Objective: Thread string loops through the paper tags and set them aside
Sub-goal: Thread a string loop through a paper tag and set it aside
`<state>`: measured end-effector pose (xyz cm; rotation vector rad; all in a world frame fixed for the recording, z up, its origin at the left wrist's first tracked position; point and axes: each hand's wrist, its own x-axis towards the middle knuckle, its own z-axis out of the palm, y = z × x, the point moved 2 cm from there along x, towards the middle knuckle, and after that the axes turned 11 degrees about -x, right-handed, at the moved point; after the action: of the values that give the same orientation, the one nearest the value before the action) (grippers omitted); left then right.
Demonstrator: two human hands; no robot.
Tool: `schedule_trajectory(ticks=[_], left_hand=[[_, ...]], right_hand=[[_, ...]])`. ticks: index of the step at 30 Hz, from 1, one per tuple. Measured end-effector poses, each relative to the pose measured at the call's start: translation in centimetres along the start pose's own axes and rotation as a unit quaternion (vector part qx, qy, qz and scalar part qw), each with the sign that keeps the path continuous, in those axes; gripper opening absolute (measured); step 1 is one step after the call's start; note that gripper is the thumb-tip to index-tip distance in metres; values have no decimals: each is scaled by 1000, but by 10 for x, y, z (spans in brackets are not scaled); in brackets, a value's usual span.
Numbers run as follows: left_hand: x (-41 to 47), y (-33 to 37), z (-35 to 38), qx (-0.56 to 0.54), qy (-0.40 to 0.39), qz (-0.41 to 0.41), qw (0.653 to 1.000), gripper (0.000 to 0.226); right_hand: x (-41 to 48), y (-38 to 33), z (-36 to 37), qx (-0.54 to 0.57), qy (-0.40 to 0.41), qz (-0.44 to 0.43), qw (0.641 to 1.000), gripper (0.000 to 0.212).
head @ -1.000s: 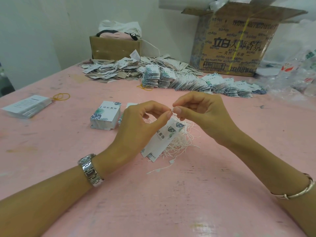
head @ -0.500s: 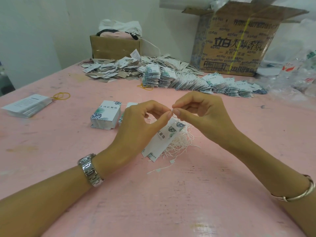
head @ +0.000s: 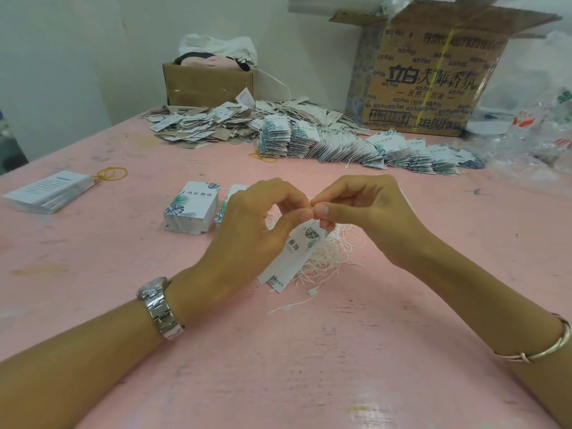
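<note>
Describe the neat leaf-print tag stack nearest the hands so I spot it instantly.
On the pink table, look just left of the left hand. The leaf-print tag stack lies there, squared up. Unlike the fanned rows by the big cardboard box it shows no strings; unlike the far-left text cards it bears green leaves.

The left hand (head: 247, 230) and right hand (head: 365, 218) pinch the top of a paper tag (head: 291, 255) above the pink surface (head: 309, 366). White string loops (head: 328, 258) lie tangled beneath.

Printed cardboard box (head: 433, 82) at one o'clock, smaller box (head: 210, 85) at eleven, yellow rubber band (head: 111, 174) at ten o'clock.
</note>
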<state>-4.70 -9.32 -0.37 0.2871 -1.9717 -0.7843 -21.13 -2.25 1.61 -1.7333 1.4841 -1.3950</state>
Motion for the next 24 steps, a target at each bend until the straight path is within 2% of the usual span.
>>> schedule_trajectory(ticks=[19, 24], left_hand=[[0, 3, -1, 4, 1, -7, 1000, 5], [0, 3, -1, 11, 0, -11, 1000, 6]], right_hand=[[-3, 1, 6, -4, 15, -4, 1000, 9], [-3, 2, 6, -2, 14, -4, 1000, 13]])
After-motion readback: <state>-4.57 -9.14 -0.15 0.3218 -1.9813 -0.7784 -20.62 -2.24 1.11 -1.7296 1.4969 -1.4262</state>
